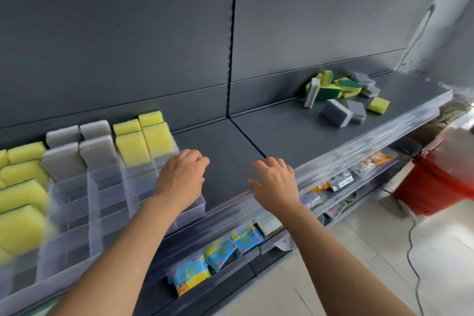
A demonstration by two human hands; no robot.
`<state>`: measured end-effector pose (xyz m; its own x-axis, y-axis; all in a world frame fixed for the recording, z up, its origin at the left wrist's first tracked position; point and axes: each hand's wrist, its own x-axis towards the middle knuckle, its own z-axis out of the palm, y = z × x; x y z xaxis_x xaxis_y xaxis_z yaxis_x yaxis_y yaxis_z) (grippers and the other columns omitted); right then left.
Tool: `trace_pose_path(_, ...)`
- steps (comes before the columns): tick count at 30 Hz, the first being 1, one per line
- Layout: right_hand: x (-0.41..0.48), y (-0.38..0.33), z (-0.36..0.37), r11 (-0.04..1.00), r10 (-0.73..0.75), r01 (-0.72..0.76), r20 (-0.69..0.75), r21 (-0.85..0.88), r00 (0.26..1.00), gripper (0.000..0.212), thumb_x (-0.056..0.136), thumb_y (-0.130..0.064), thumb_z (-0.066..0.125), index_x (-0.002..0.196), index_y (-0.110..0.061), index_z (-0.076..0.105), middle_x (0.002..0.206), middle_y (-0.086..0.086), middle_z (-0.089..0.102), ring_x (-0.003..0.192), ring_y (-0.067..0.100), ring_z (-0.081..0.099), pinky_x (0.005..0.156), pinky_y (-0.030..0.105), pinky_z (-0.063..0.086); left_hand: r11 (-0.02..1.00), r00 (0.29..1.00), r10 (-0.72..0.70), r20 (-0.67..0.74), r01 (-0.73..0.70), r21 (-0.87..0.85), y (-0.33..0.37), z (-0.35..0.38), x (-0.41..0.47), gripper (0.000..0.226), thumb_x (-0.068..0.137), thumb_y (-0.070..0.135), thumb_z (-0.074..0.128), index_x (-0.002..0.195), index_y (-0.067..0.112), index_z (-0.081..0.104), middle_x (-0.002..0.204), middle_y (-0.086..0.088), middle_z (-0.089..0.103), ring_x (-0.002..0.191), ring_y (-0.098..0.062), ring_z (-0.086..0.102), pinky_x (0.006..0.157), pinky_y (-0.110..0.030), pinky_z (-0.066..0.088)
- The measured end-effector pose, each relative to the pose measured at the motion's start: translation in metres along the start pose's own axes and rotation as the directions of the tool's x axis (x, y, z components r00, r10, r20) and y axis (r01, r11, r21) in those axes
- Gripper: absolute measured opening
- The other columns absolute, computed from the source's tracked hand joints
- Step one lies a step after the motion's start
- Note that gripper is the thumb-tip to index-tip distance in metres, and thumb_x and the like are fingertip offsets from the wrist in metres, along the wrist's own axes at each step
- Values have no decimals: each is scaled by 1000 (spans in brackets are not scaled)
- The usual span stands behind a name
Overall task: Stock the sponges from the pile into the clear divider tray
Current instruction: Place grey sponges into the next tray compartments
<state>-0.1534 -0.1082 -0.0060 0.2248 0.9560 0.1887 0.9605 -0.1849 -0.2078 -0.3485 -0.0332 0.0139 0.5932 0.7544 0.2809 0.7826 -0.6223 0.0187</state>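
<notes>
Item 1, at 6 o'clock, nearest: blue-and-yellow packets (225, 251) on the lower shelf (272, 245), faced outward; no part in the task. Item 2, at 4 o'clock: red bin (441, 182) on the floor (359, 251), a cable (413, 251) trailing beside it. Item 3, just left of centre: left hand (182, 177), back up, fingers loosely bent, nothing seen in it. It hangs over the right end of the tray; blur hides whether it touches the wall. Item 4, just right of centre: right hand (275, 182), fingers spread and slack, holding nothing, above the bare shelf (282, 131) near its front lip. Judgement: both hands are free, so the step in hand is most likely a reach toward 2 o'clock for more stock. Item 5, at 9 o'clock: tray (102, 200), clear, split into lanes running front to back. Yellow sponges (133, 146) and grey sponges (64, 159) stand on edge, sorted by colour and packed toward the rear of their lanes, presumably so each lane fills back to front. The front cells of the grey and right-hand yellow lanes are unfilled. Item 6, at 2 o'clock, well apart from the tray: pile (341, 95) of loose yellow-green and grey sponges, tumbled at all angles near the back panel (128, 33). Judgement: task part done; the gap between pile and tray means each load needs a carry across the shelf.
</notes>
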Motion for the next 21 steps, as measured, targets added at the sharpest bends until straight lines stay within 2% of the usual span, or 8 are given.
trace_pose_path(7,2,119,-22,996,83,-83,-7,-22,997,37,92,-39,52,124,-21,52,126,0,53,121,23,43,101,36,33,997,997,72,10,-72,-40,103,31,70,27,75,15,73,101,14,66,102,-1,65,98,-24,58,78,-37,49)
trace_pose_path(11,1,177,-32,989,143,-143,-8,-20,990,41,91,-39,54,129,-23,49,130,0,52,124,23,41,103,37,32,989,992,128,16,-127,-70,154,49,104,28,81,17,69,107,16,63,108,1,63,104,-21,55,84,-35,46)
trace_pose_path(14,3,213,-37,981,193,-193,-12,-15,981,43,91,-39,54,132,-24,48,130,0,52,124,23,42,104,36,32,982,986,163,24,-160,-97,186,61,130,29,84,21,65,113,18,60,113,2,60,109,-19,51,88,-33,43)
trace_pose_path(21,27,286,-39,957,290,-290,-38,9,956,44,91,-39,55,131,-24,49,130,0,52,124,23,42,105,37,33,963,973,230,37,-222,-151,247,90,199,29,84,20,64,113,17,60,113,2,59,109,-20,50,85,-32,41)
